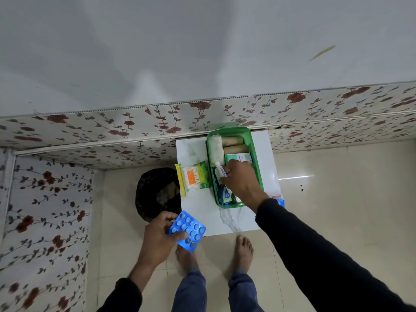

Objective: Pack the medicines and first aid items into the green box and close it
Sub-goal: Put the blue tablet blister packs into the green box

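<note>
The open green box [254, 140] stands on a small white table [265, 154]. Inside lie two brown bandage rolls [231, 140], a white gauze roll [216, 147], a pale green carton [238, 157] and blue packets [225, 194]. My right hand [242, 179] reaches into the box, fingers closed on a small white tube [219, 172]. My left hand [157, 235] holds a blue blister strip of tablets [188, 229] in the air off the table's front left corner. A pack of cotton buds [193, 177] lies on the table left of the box.
A black bin [157, 192] with a dark liner stands on the floor left of the table. A blue packet [280, 202] and a small white strip [275, 196] peek out behind my right forearm. Flowered wall panels run behind and to the left. My bare feet [244, 248] stand before the table.
</note>
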